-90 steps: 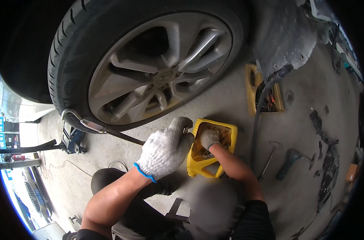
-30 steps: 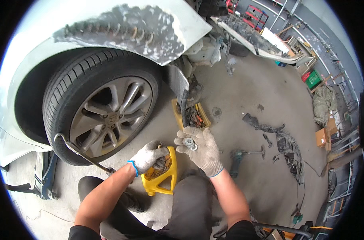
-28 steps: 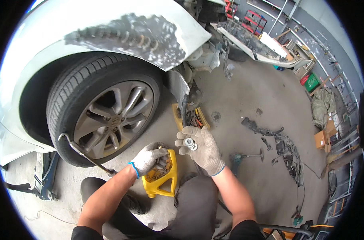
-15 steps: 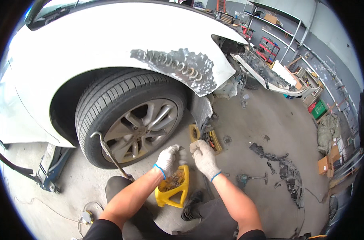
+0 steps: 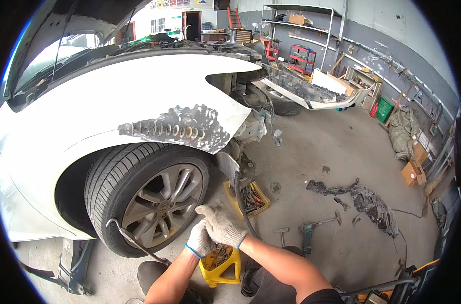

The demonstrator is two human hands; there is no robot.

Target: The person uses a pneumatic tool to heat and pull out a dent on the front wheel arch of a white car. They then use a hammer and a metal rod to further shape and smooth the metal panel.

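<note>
Gloved hands [image 5: 212, 233], yellow container [image 5: 221, 267] just below

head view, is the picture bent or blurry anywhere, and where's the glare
Head view: fisheye bends the wall shelves and white fender toward the dark round rim; daylight glares off the windshield at upper left; the gloved hands over the yellow tray look sharp.

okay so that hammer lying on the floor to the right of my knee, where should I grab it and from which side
Take the hammer by its handle, near the free end that points right toward the black torn liner piece. It lies flat on the concrete with open floor around that end, so coming down from above with the right hand looks easiest. The head end sits close to the cordless tool, which crowds a grip there.
</note>
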